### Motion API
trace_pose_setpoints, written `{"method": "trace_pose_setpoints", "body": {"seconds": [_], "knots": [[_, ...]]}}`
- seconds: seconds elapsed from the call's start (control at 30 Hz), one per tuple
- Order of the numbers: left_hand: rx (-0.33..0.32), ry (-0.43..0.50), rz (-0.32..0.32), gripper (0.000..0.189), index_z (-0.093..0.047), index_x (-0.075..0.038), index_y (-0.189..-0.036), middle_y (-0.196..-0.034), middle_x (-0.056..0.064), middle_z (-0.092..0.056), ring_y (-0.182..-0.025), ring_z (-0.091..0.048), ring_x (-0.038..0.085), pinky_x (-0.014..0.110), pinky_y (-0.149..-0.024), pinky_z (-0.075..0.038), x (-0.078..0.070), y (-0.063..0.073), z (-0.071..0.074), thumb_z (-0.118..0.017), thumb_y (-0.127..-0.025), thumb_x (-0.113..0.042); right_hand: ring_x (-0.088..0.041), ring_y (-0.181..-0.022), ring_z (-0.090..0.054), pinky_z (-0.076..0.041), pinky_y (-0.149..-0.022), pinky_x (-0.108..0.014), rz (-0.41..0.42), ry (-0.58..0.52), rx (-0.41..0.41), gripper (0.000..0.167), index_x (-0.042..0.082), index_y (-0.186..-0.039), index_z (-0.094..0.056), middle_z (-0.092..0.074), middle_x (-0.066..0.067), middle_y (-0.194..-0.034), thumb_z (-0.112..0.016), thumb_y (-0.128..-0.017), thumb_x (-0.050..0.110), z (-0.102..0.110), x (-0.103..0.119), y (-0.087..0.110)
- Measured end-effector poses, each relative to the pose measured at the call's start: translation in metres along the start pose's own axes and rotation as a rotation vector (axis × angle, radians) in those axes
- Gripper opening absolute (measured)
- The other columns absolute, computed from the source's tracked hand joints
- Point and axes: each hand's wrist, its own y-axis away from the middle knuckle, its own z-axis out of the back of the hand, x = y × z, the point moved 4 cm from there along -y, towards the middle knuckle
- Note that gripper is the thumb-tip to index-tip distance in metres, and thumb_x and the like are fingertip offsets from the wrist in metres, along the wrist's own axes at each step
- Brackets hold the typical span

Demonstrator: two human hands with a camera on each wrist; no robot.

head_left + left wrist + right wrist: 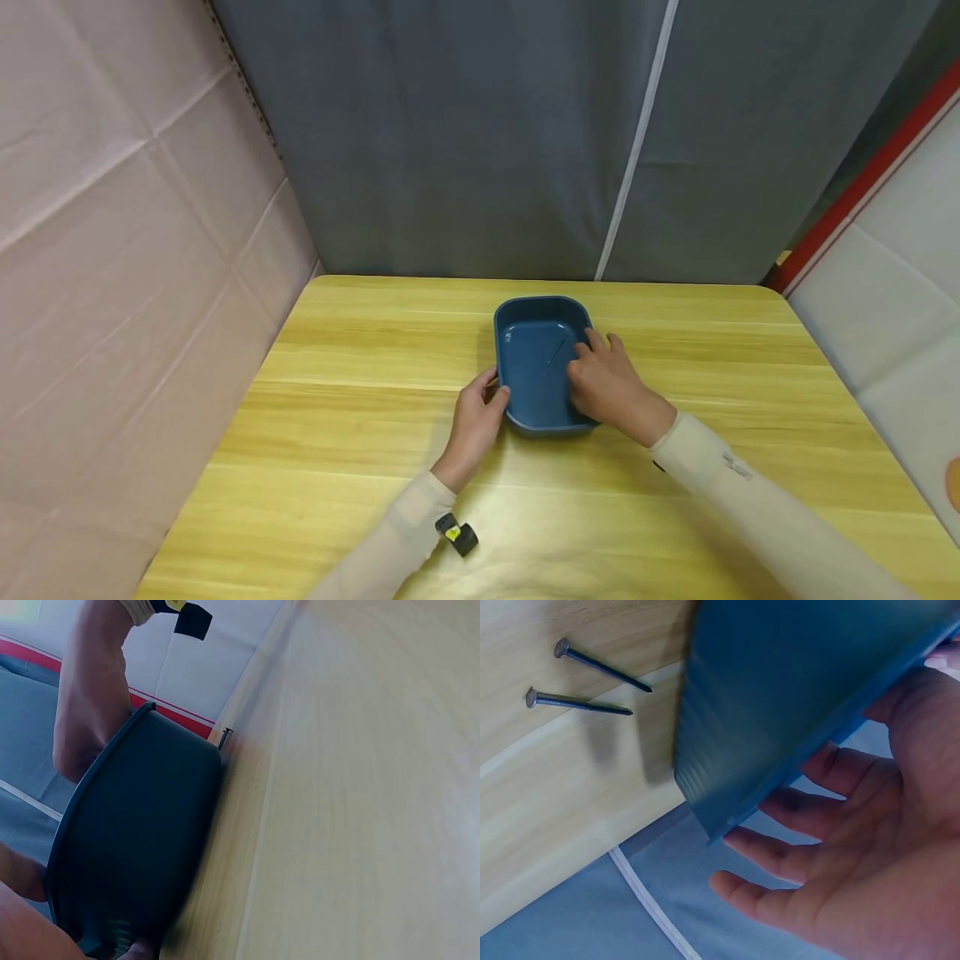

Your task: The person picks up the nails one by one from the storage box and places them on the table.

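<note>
A deep blue plastic box (536,396) with rounded corners stands on the table. My left hand (477,417) grips its near left side, thumb at the rim and fingers against the outer wall. My right hand (607,383) reaches over the right rim; in the right wrist view several loosely bent fingers (802,810) line that rim. Its thumb and forefinger are mostly hidden, so I cannot tell whether they pinch anything. A thin dark nail (557,351) shows inside the box near this hand. Two steel nails, one upper (604,666) and one lower (577,703), lie beside the box.
The wood-grain table (360,417) meets a grey curtain (450,150) at its far edge. A pale sheet (135,292) hangs on the left, and a white panel with a red border (870,175) stands on the right. A black wrist device (457,533) sits at the left sleeve.
</note>
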Motion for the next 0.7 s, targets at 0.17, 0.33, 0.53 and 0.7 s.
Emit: {"method": "trace_pose_setpoints", "body": {"seconds": [0.17, 0.33, 0.53, 0.7], "knots": [[-0.005, -0.012, -0.001, 0.048, -0.051, 0.011, -0.157, -0.148, 0.028, -0.063, -0.132, -0.065, 0.041, 0.044, -0.108, -0.056, 0.000, 0.000, 0.000, -0.056, -0.111, -0.004, -0.058, -0.140, -0.053, -0.043, -0.110, -0.078, 0.012, -0.021, 0.024, 0.022, 0.011, -0.068, -0.071, -0.072, -0.028, -0.126, -0.081, -0.087, 0.008, 0.005, 0.000, 0.006], [-0.007, -0.007, 0.000, 0.048, -0.052, 0.010, -0.157, -0.147, 0.029, -0.064, -0.131, -0.066, 0.040, 0.046, -0.109, -0.055, 0.001, 0.000, 0.001, -0.056, -0.111, -0.003, -0.059, -0.141, -0.052, -0.042, -0.111, -0.079, 0.038, -0.038, 0.050, 0.026, 0.012, -0.067, -0.069, -0.073, -0.027, -0.124, -0.083, -0.088, 0.010, 0.012, 0.000, 0.012], [-0.011, -0.007, -0.003, 0.048, -0.052, 0.011, -0.157, -0.147, 0.029, -0.064, -0.131, -0.065, 0.041, 0.047, -0.109, -0.055, 0.002, -0.001, 0.000, -0.057, -0.110, -0.003, -0.058, -0.141, -0.052, -0.041, -0.111, -0.080, 0.081, -0.094, 0.117, 0.030, 0.014, -0.064, -0.063, -0.073, -0.027, -0.129, -0.083, -0.087, 0.010, 0.022, -0.003, 0.018], [-0.013, 0.000, -0.003, 0.049, -0.052, 0.011, -0.157, -0.148, 0.029, -0.064, -0.131, -0.066, 0.041, 0.047, -0.109, -0.055, 0.002, -0.001, 0.000, -0.057, -0.110, -0.003, -0.060, -0.144, -0.049, -0.040, -0.112, -0.081, 0.100, -0.149, 0.193, 0.036, 0.018, -0.060, -0.060, -0.071, -0.028, -0.136, -0.083, -0.087, 0.011, 0.024, -0.007, 0.020]]}}
